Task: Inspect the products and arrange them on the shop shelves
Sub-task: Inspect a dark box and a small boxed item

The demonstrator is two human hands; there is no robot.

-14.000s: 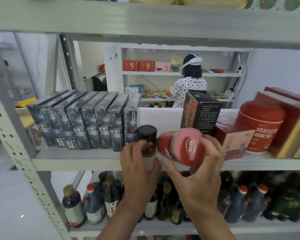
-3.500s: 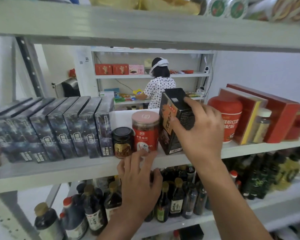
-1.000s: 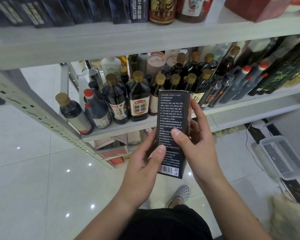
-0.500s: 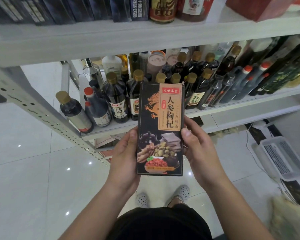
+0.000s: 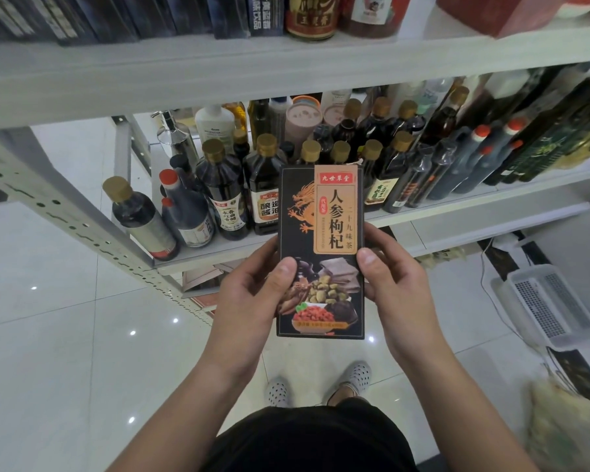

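A person's left hand (image 5: 252, 294) and right hand (image 5: 394, 284) grip a tall black cardboard tea box (image 5: 321, 250) by its side edges, upright, printed front facing them, above the white tiled floor (image 5: 65, 335). Behind it, dark glass sauce bottles (image 5: 223, 192) crowd a white metal shelf (image 5: 491, 199).

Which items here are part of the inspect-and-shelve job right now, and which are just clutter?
In play:
- black tea box
- left hand and right hand, both gripping it
- upper shelf

Just lying about:
- white plastic basket on the floor
- white cable
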